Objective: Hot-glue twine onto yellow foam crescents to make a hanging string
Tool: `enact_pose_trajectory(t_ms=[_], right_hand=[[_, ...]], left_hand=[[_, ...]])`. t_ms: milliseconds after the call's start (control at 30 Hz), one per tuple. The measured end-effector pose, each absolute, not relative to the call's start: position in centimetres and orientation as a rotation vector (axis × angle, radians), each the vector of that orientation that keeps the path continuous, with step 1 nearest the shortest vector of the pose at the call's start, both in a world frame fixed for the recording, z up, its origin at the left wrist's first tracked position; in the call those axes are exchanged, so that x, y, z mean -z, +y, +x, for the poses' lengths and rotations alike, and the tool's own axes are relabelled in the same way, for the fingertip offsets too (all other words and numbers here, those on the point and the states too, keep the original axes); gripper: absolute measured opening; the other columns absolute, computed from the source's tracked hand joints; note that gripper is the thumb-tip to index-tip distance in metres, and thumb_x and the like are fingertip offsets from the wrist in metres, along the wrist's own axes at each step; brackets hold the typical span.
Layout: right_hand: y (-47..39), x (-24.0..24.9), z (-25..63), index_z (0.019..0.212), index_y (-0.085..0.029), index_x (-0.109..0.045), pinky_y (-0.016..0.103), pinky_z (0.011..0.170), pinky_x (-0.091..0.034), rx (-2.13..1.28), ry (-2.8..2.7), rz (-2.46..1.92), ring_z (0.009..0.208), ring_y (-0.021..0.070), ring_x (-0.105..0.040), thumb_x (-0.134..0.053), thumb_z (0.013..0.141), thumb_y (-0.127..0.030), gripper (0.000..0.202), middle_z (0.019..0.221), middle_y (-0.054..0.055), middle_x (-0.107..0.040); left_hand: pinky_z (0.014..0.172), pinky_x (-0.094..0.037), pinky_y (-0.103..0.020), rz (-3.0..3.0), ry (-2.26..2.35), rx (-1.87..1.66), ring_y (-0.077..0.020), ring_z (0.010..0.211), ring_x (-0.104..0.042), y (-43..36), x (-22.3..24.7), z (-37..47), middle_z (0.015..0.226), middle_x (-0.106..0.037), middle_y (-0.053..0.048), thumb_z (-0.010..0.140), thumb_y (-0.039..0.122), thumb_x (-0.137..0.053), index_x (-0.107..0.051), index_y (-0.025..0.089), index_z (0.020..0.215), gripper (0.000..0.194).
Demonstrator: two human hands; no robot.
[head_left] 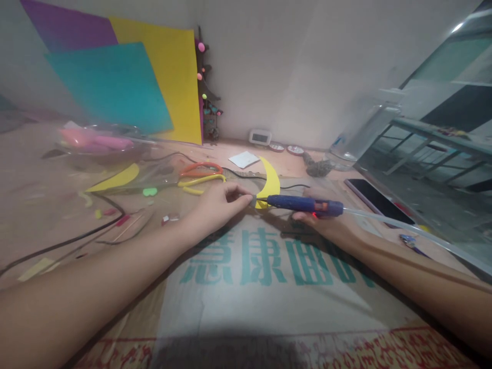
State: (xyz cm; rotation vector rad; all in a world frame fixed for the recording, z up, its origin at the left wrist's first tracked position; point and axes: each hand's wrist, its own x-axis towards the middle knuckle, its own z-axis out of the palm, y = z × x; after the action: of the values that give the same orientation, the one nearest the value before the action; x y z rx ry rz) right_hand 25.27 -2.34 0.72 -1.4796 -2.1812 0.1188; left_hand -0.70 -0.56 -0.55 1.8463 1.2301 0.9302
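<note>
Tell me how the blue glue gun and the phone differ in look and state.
The blue glue gun is in the right hand; the phone lies untouched. The glue gun is blue; the phone is dark-faced. The glue gun's body is rod-like; the phone is a flat slab. Both are longer than wide.

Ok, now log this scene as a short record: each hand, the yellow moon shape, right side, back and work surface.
Left hand: fingertips at the glue gun's nozzle; anything pinched is unclear
Right hand: holding the blue glue gun
Yellow moon: lower end by the nozzle
Right side: phone, clear bottle
Back: teal sheet, yellow sheet, purple sheet
Work surface: green and red print
</note>
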Motion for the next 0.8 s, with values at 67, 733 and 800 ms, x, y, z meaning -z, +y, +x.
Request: enact_pose_trajectory(t_ms=[67, 733, 800], right_hand=[[-2.3, -0.8, 25.1, 0.061, -0.024, -0.051, 0.032, 0.048, -0.034, -0.090, -2.151, -1.520, 0.053, 0.0172, -0.046, -0.065, 0.072, -0.060, 0.040, 0.057, 0.002, -0.050], [-2.4, -0.9, 24.9, 0.068, -0.023, -0.055, 0.034, 0.054, -0.041, -0.180, -2.039, -1.447, 0.058, 0.0191, -0.052, -0.055, 0.077, -0.061, 0.039, 0.064, 0.002, -0.055], [-2.3, -0.6, 25.2, 0.071, -0.024, -0.055, 0.036, 0.058, -0.044, -0.202, -2.035, -1.426, 0.061, 0.0204, -0.054, -0.054, 0.079, -0.060, 0.037, 0.066, 0.002, -0.056]], left_hand=[[0.064, -0.043, -0.025, 1.868, 1.233, -0.920, -0.0151, 0.068, -0.059, -0.5, 0.6, -0.7, 0.078, -0.069, -0.003, 0.082, 0.039, -0.058, -0.071, 0.016, 0.088, 0.027], [0.068, -0.045, -0.026, 1.902, 1.226, -0.902, -0.0165, 0.072, -0.061, -0.5, 0.8, -0.9, 0.082, -0.070, -0.002, 0.084, 0.041, -0.056, -0.072, 0.019, 0.091, 0.029], [0.069, -0.046, -0.026, 1.897, 1.224, -0.906, -0.0165, 0.072, -0.061, -0.4, 0.9, -0.9, 0.082, -0.070, -0.002, 0.084, 0.042, -0.056, -0.072, 0.019, 0.092, 0.029]])
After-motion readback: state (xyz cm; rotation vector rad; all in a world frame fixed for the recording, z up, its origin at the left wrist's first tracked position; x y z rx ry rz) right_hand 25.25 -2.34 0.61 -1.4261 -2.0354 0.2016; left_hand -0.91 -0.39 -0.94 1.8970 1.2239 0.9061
